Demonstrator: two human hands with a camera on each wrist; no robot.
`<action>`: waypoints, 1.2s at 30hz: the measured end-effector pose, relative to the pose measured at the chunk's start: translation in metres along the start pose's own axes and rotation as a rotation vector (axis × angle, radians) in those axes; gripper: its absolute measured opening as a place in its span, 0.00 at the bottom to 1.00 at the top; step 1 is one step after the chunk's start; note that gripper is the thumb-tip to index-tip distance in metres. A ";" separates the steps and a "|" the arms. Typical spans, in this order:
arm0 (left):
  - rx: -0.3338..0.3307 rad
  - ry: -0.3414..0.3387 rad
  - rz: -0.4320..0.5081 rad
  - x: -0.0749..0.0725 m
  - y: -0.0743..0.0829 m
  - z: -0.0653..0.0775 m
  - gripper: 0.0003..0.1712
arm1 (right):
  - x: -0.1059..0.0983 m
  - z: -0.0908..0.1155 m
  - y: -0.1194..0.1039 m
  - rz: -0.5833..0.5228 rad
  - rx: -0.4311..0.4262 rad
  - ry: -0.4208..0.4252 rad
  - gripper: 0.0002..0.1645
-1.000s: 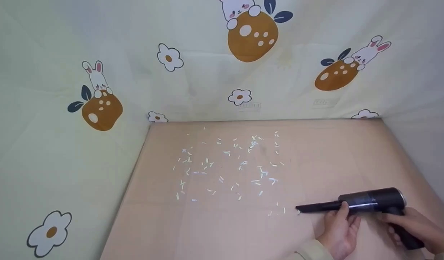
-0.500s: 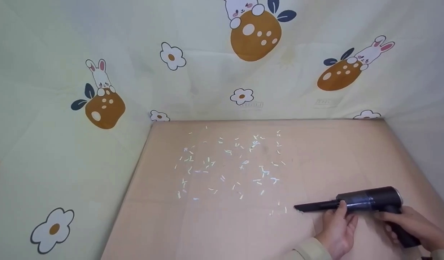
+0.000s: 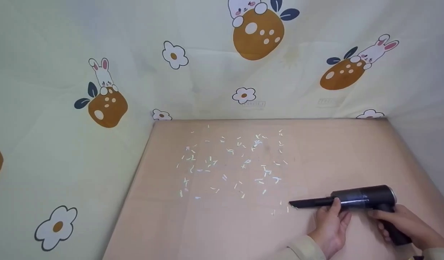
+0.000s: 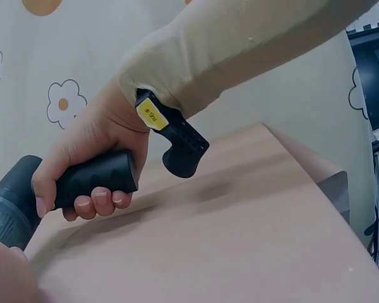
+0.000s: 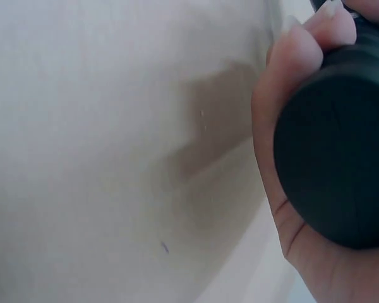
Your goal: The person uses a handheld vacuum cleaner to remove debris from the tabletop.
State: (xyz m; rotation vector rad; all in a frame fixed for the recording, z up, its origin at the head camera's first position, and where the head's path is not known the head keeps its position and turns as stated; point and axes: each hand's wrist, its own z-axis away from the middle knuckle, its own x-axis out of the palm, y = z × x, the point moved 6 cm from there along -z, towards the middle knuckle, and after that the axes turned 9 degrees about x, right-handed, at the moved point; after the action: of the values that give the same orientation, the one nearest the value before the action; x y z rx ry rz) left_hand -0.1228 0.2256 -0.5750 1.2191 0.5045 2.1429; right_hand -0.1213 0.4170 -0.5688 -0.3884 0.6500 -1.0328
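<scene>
While the right hand (image 3: 408, 218) curls round the ribbed pistol grip (image 4: 98, 177) of the black handheld vacuum cleaner (image 3: 366, 196), the left hand (image 3: 328, 227) holds its barrel, thumb against the side. The nozzle (image 3: 310, 203) is near pale slivers (image 3: 288, 209) on the tan tabletop (image 3: 225, 227). The stiff plastic looks light but slick; the grip seems the surest hold.

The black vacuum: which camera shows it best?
The head view, because it shows the black vacuum from nozzle to handle. The left wrist view shows handle and some body; right wrist, mostly the handle's end.
</scene>
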 end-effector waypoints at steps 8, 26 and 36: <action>0.018 -0.002 0.002 -0.004 0.001 -0.004 0.21 | 0.003 -0.003 -0.004 -0.006 0.000 0.000 0.22; 0.042 0.019 0.005 -0.012 0.004 -0.004 0.24 | 0.007 -0.003 -0.012 0.014 -0.009 0.006 0.21; 0.049 0.053 0.000 -0.017 0.007 -0.002 0.26 | 0.011 -0.006 -0.015 0.017 -0.013 -0.019 0.20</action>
State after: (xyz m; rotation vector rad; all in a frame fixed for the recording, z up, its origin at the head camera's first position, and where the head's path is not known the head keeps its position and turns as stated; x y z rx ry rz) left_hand -0.1201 0.2090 -0.5821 1.1910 0.5836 2.1795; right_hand -0.1309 0.4001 -0.5679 -0.4031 0.6418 -1.0082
